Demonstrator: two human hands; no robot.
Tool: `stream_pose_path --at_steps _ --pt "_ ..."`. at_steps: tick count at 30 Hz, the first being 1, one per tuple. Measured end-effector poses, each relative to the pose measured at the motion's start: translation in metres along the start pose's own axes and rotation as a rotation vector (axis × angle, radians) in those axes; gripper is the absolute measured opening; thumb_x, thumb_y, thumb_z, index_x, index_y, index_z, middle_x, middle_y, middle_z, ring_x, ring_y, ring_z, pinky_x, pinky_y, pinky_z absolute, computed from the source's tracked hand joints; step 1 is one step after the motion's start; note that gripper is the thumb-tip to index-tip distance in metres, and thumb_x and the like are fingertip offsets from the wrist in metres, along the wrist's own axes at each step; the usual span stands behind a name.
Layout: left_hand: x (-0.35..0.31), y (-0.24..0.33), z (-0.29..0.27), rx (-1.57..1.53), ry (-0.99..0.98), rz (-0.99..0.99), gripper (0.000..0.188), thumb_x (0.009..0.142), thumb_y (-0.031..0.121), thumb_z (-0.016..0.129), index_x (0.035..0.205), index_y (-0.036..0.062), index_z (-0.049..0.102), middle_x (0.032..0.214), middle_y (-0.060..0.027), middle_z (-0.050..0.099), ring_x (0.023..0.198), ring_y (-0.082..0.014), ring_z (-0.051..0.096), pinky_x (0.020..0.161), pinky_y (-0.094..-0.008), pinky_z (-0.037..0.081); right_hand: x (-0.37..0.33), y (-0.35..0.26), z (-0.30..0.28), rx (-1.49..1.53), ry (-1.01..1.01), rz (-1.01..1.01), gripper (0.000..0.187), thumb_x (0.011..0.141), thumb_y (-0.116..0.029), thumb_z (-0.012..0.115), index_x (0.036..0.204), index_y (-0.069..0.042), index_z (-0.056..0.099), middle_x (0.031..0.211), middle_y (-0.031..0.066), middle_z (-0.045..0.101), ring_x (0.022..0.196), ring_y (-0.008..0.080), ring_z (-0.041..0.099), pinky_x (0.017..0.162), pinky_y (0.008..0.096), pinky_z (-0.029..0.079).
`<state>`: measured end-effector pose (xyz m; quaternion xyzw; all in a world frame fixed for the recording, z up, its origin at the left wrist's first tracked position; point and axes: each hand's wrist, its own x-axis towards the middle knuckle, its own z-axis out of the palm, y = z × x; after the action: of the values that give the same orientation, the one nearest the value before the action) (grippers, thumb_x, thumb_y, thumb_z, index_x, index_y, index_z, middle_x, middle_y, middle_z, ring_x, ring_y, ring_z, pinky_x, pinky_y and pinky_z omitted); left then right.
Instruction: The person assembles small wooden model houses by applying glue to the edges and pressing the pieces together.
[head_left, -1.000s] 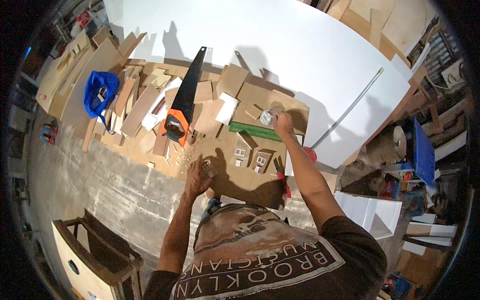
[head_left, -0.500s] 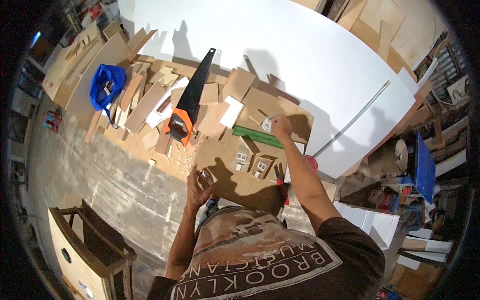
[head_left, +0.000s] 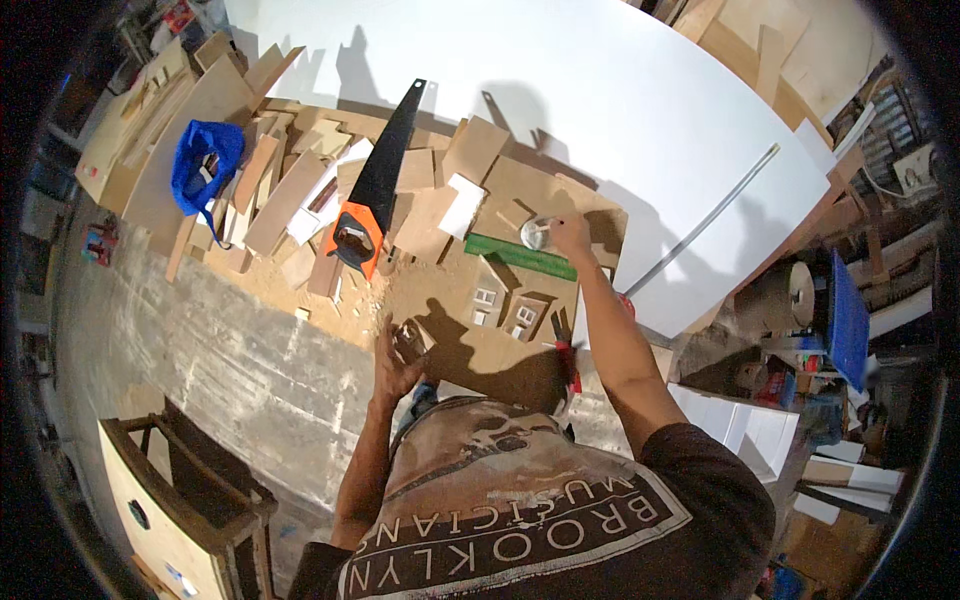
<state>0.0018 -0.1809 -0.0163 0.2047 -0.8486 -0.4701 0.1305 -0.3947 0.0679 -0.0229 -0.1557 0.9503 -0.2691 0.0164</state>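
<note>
My left hand (head_left: 396, 358) is closed around a small wooden model house piece (head_left: 414, 340) at the board's near edge. My right hand (head_left: 572, 238) reaches forward to a small round clear dish (head_left: 535, 233). Its fingers are drawn together at the dish's right rim; whatever they pinch is too small to make out. Just nearer lies a green ruler-like strip (head_left: 520, 257). Two small wooden house fronts with white windows, a left one (head_left: 486, 297) and a right one (head_left: 525, 317), lie below the strip. Red-handled pliers (head_left: 564, 348) rest to their right.
A handsaw with an orange handle (head_left: 353, 238) lies over wood offcuts (head_left: 290, 205) at the left. A blue bag (head_left: 205, 165) sits beyond them. Behind is a large white sheet (head_left: 640, 110) with a metal strip (head_left: 705, 215) on it. A wooden stool-like frame (head_left: 190, 480) stands at lower left.
My right hand has drawn slightly to the right and back from over the dish, which now shows more fully. My left hand keeps hold of the house piece. The view has shifted slightly.
</note>
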Motion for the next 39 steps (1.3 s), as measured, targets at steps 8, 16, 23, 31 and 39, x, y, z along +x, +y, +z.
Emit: stream_pose_path --at_steps 8,16,23,31,39 --pt "0.021 0.007 -0.010 -0.016 -0.053 -0.018 0.115 0.065 0.024 0.091 0.159 0.0151 0.024 0.138 -0.0169 0.049 0.126 -0.0328 0.050 0.097 -0.0505 0.046 -0.019 0.016 -0.014 0.279 0.050 0.171 0.026 0.087 -0.020 0.065 0.087 0.004 0.073 0.068 0.0162 0.067 0.062 0.0272 0.065 0.059 0.0401 0.051" --pt "0.053 0.024 -0.004 0.002 -0.110 0.070 0.112 0.066 0.016 0.090 0.157 0.0073 0.025 0.129 -0.0191 0.056 0.119 -0.0331 0.056 0.087 -0.0462 0.051 -0.044 0.019 -0.018 0.504 0.065 0.487 0.018 0.090 -0.014 0.065 0.088 0.003 0.069 0.072 0.0087 0.065 0.054 0.0153 0.058 0.049 0.0331 0.044" --pt "0.058 0.072 -0.009 -0.277 -0.176 0.064 0.112 0.070 0.011 0.089 0.158 0.0104 0.020 0.135 -0.0151 0.053 0.123 -0.0273 0.054 0.088 -0.0433 0.052 -0.122 -0.055 -0.068 1.409 -0.101 0.467 0.011 0.097 -0.012 0.064 0.097 -0.002 0.065 0.084 0.0039 0.064 0.070 0.0107 0.057 0.057 0.0221 0.044" --pt "0.060 0.107 0.002 -0.598 -0.328 0.128 0.121 0.066 -0.001 0.088 0.161 0.0140 0.014 0.140 -0.0179 0.047 0.130 -0.0300 0.048 0.096 -0.0447 0.048 -0.214 -0.142 -0.082 1.730 -0.258 0.485 0.013 0.095 -0.004 0.067 0.106 0.002 0.066 0.092 0.0085 0.066 0.077 0.0141 0.059 0.070 0.0257 0.050" --pt "0.054 0.115 0.001 -0.584 -0.341 0.119 0.123 0.065 -0.002 0.087 0.161 0.0140 0.013 0.141 -0.0169 0.046 0.133 -0.0296 0.045 0.099 -0.0448 0.046 -0.215 -0.153 -0.081 1.559 -0.232 0.337 0.017 0.096 -0.007 0.064 0.108 0.005 0.066 0.086 0.0068 0.064 0.071 0.0137 0.054 0.064 0.0269 0.042"
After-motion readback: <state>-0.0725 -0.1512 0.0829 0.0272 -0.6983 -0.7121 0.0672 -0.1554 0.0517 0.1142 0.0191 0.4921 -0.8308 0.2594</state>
